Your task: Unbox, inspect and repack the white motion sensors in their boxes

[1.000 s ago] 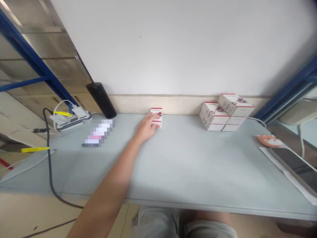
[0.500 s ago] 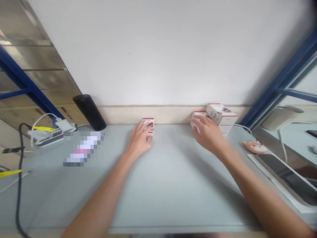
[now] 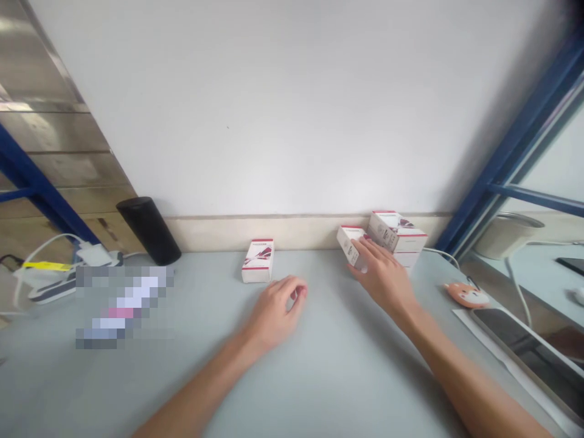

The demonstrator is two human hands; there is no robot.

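Near wall (image 3: pixel 274 121): black cylinder (image 3: pixel 148 231), lone carton (image 3: pixel 258 261) | right hand (image 3: pixel 383 272) pinching second carton (image 3: pixel 348 244) beside stack (image 3: pixel 409 243) | left hand (image 3: pixel 276 310) loosely curled

On my blue-grey table (image 3: pixel 319 377) I see white boxes (image 3: pixel 258 258) with red edges and maroon shapes, and a black cylinder (image 3: pixel 150 231).

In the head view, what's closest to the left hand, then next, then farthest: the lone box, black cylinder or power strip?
From the left hand:
1. Lone box, just beyond it.
2. Black cylinder, farther left.
3. Power strip, on the far left.
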